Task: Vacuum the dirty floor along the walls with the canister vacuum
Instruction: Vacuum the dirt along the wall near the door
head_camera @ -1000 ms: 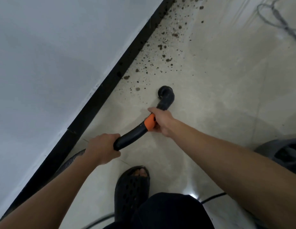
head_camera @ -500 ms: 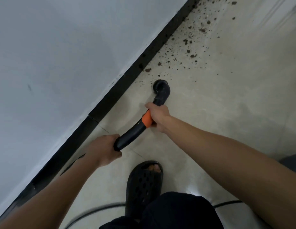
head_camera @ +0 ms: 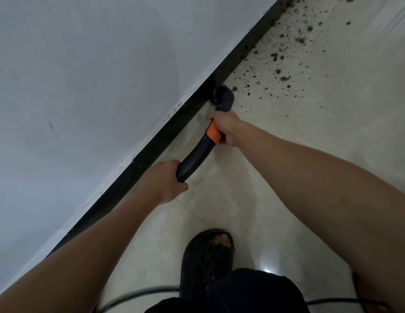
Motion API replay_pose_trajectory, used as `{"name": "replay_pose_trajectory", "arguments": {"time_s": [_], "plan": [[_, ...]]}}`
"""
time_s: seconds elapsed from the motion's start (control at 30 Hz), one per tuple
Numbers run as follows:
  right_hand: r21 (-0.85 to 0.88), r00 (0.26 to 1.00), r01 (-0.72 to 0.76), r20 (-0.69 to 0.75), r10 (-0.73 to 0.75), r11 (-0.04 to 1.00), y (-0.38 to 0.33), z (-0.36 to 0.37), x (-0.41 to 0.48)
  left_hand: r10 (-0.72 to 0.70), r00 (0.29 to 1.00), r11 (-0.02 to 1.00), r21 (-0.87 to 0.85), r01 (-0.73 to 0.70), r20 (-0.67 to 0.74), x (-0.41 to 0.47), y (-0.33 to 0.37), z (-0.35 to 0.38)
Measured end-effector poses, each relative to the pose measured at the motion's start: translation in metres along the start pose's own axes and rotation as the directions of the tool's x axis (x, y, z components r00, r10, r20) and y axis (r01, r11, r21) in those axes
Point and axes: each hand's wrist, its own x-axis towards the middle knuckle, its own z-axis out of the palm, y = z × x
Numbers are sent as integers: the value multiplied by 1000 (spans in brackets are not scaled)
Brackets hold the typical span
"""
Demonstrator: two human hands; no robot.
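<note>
The nozzle (head_camera: 222, 97) has slid left against the black baseboard (head_camera: 165, 136), both the left hand (head_camera: 166, 181) and right hand (head_camera: 224, 126) gripping the vacuum wand (head_camera: 197, 158).

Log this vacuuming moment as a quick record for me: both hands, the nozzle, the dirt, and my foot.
left: left hand grips the vacuum wand at its rear end
right: right hand grips it by the orange band
nozzle: nozzle at the black baseboard
dirt: dark crumbs on the floor ahead, along the baseboard
foot: black sandal behind the hands
</note>
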Motion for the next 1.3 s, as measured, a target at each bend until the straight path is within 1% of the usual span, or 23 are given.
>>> {"name": "replay_pose_trajectory", "arguments": {"time_s": [0.1, 0.17, 0.23, 0.4, 0.47, 0.57, 0.63, 0.7, 0.8, 0.9, 0.97, 1.03, 1.07, 1.13, 1.2, 1.3], "plan": [[-45, 1000, 8, 13, -8, 999, -12, -3, 4, 0, 1000, 1000, -31, 0, -1, 7, 5, 0], [-58, 1000, 1, 6, 0, 998, -7, -8, 1, 0, 1000, 1000, -30, 1, 17, 3, 6, 5], [-49, 1000, -14, -13, 13, 999, 10, -13, -8, 6, 999, 1000, -3, -6, 45, -7, 4, 12], [60, 995, -82, -50, 85, 995, 81, -18, -40, 43, 990, 995, 79, -54, 135, -50, -16, 37], [55, 995, -92, -45, 94, 994, 101, -8, -49, 20, 990, 995, 96, -34, 142, -67, -27, 46], [32, 996, -87, -8, 87, 996, 114, 16, -54, -50, 992, 994, 104, 37, 120, -87, -44, 50], [35, 997, -74, 30, 73, 997, 109, 30, -52, -86, 992, 991, 113, 76, 93, -91, -52, 45], [68, 996, -73, 57, 69, 995, 96, 37, -49, -84, 994, 990, 124, 75, 74, -85, -55, 38], [114, 997, -66, 42, 62, 991, 83, 34, -43, -51, 997, 992, 119, 43, 61, -72, -51, 28], [94, 998, -54, 17, 53, 994, 81, 31, -38, -46, 997, 993, 111, 38, 66, -65, -49, 29], [56, 999, -33, 30, 32, 998, 72, 35, -33, -66, 996, 995, 85, 61, 64, -61, -50, 27], [34, 999, -15, 50, 13, 999, 56, 41, -31, -94, 993, 995, 22, 92, 66, -54, -49, 21], [37, 998, -18, 56, 16, 999, 49, 44, -30, -101, 992, 995, -7, 102, 72, -50, -49, 17], [56, 997, -43, 60, 39, 997, 43, 44, -27, -88, 993, 996, -9, 89, 83, -44, -47, 9], [127, 996, -76, 65, 68, 989, 43, 38, -27, -58, 994, 998, 7, 57, 93, -38, -42, 5], [309, 994, -105, 59, 92, 945, 39, 25, -26, -12, 993, 1000, -6, 13, 116, -28, -31, 3]]}}
